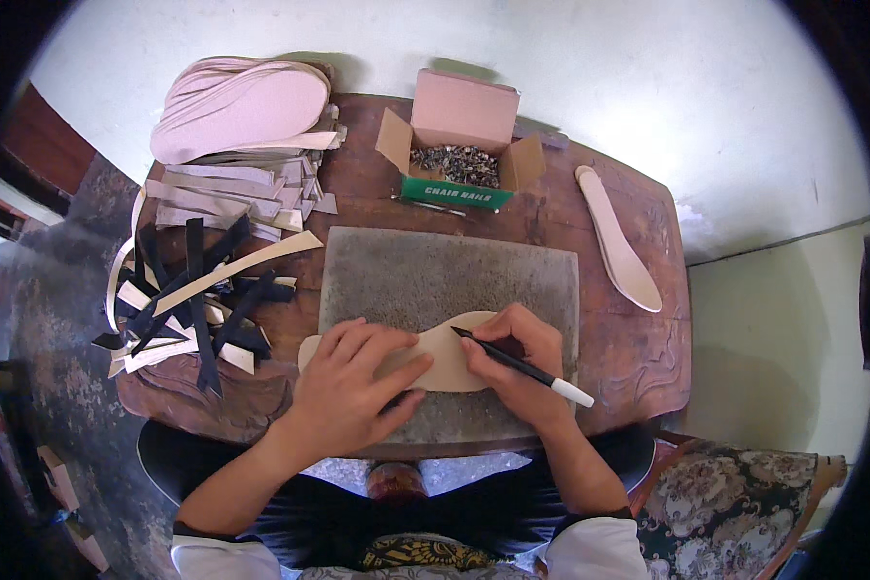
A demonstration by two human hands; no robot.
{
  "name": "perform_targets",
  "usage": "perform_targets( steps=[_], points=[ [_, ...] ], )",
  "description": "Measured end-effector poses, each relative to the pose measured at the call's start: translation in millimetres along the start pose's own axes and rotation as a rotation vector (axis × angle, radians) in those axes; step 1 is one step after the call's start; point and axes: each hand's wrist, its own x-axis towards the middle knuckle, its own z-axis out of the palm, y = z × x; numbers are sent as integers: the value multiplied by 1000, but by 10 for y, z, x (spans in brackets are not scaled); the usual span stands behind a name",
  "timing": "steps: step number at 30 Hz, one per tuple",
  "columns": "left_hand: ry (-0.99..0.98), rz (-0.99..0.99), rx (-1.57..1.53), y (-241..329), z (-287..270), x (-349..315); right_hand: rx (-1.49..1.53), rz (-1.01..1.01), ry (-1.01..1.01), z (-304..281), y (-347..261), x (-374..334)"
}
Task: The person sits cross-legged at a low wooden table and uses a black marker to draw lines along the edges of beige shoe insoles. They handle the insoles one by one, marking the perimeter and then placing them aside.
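A beige shoe insole [449, 360] lies crosswise on a grey stone slab [541, 275] in front of me. My left hand [358, 372] rests flat on its left half, fingers spread, pressing it against the slab. In my right hand [520, 358] is a black marker [522, 365] with a white end, gripped like a pen. Its tip touches or hovers just over the insole near the narrow middle; which of the two I cannot tell. Part of the insole is hidden under both hands.
Stacked pink insoles [251, 101] stand at the back left, with grey strips [227, 188] before them and black and cream strips [198, 300] nearer. Behind the slab sits an open green box of nails [459, 174]. More insoles [617, 242] lie at right on the wooden table [638, 372].
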Motion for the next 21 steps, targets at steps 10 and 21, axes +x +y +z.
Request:
perform_targets(
  steps=[10, 21],
  points=[
    [-12, -4, 7, 7, -11, 6, 28, 52, -13, 5, -24, -8],
    [-22, -9, 7, 10, -21, 11, 2, 37, -25, -4, -39, 7]
  ],
)
